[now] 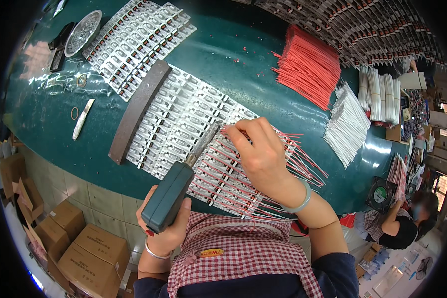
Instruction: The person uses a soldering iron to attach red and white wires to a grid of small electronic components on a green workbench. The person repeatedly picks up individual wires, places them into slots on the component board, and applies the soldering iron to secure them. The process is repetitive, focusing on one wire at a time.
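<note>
Green tabletop [223, 64] stands beside cartons [92, 258], left hand [170, 235] clamped on a tool [169, 196], right hand [260, 155] pinching wire [223, 131].

At frame centre, the right hand [263, 158] touches thin red wires [304, 161] on white parts [207, 183]. Lower left of centre, the left hand [175, 232] grips a green tool [169, 194].

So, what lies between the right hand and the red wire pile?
In the head view, green tabletop lies between the right hand and the red wire pile.
</note>
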`<control>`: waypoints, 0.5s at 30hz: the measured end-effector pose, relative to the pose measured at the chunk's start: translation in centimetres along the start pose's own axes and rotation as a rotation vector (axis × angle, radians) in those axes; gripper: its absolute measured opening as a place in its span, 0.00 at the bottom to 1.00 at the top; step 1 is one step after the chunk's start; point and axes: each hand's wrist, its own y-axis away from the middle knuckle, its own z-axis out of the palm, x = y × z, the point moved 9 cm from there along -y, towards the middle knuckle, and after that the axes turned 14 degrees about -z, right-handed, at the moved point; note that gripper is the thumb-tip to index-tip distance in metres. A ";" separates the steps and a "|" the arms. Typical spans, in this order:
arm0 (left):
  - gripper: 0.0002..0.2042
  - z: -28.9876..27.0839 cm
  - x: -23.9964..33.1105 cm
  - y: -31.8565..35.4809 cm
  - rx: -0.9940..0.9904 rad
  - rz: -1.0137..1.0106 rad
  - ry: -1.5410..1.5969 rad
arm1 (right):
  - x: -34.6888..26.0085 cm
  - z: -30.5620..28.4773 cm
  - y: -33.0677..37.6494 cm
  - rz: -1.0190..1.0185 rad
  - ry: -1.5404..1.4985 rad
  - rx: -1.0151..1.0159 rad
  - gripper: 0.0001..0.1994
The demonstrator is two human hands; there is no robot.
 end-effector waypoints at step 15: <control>0.10 0.4 1.2 -0.3 -0.066 -0.004 -0.087 | 0.0 0.3 -0.1 0.006 0.002 -0.040 0.16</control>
